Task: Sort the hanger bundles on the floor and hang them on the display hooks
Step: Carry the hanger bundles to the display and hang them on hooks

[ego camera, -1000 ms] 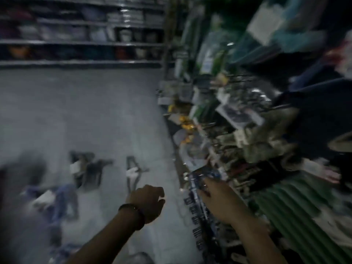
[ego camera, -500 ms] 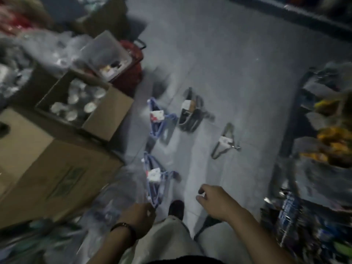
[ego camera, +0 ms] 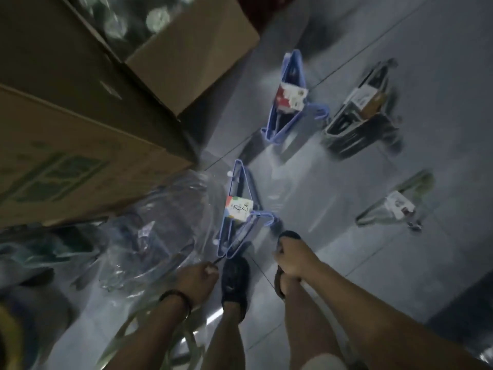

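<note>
Both hands are pictured low over a tiled shop floor (ego camera: 333,169) strewn with hanger bundles. The left hand (ego camera: 198,277), fingers curled, is held just short of the near corner of the nearest blue bundle (ego camera: 237,212). A thin dark strand (ego camera: 217,260) appears to be pinched at its fingertips, though blur leaves it unclear what, if anything, is gripped. The right hand (ego camera: 293,259), curled into a fist with nothing seen in it, is placed right of that bundle, near its hooks. The bundle's long axis is laid pointing away from the person, hooks turned rightward, so the left hand is judged the nearer for a pickup. Beyond it a second blue bundle (ego camera: 290,100) is seen, with a dark bundle (ego camera: 365,110) and a pale bundle (ego camera: 394,206) farther right. Cardboard boxes (ego camera: 80,129) are stacked to its left.
</note>
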A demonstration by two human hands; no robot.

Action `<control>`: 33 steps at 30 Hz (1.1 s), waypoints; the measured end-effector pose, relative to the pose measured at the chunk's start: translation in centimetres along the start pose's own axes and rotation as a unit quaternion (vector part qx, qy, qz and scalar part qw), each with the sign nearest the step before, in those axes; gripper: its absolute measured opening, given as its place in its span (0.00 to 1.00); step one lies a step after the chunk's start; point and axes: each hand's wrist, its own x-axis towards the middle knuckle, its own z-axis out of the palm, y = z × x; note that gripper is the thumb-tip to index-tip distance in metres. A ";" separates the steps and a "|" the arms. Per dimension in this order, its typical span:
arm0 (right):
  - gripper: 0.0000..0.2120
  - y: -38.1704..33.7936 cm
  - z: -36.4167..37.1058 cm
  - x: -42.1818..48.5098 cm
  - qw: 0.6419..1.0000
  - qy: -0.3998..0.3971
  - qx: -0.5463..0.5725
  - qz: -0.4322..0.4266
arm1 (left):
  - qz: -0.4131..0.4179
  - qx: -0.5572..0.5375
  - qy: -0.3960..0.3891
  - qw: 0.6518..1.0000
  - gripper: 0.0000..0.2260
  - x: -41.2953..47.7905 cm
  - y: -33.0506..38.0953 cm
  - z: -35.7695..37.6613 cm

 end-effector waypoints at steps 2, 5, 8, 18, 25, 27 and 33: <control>0.11 0.8 0.4 7.0 1.000 -0.001 -0.019 0.001 | -0.024 -0.045 -0.006 0.999 0.11 6.5 -1.0 2.1; 0.13 0.8 0.9 15.6 0.999 0.034 -0.002 -0.005 | -0.039 -0.089 0.008 0.995 0.15 16.5 -2.2 4.4; 0.15 0.1 2.6 23.7 0.997 0.072 0.012 -0.006 | -0.036 -0.169 0.056 0.983 0.25 24.7 -2.7 6.0; 0.27 -2.9 5.9 37.4 0.976 0.109 0.182 0.056 | -0.014 -0.195 0.160 0.968 0.23 36.3 -3.6 13.4; 0.06 -3.4 5.0 40.2 0.978 0.153 0.111 0.092 | 0.002 -0.200 0.199 0.959 0.24 36.4 -3.2 14.2; 0.07 -3.2 4.9 39.9 0.977 0.176 0.089 0.079 | 0.010 -0.196 0.193 0.961 0.24 36.2 -3.3 13.9; 0.06 -0.7 3.8 35.0 0.968 0.217 0.126 0.032 | 0.065 -0.293 0.166 0.940 0.26 32.3 -2.2 12.4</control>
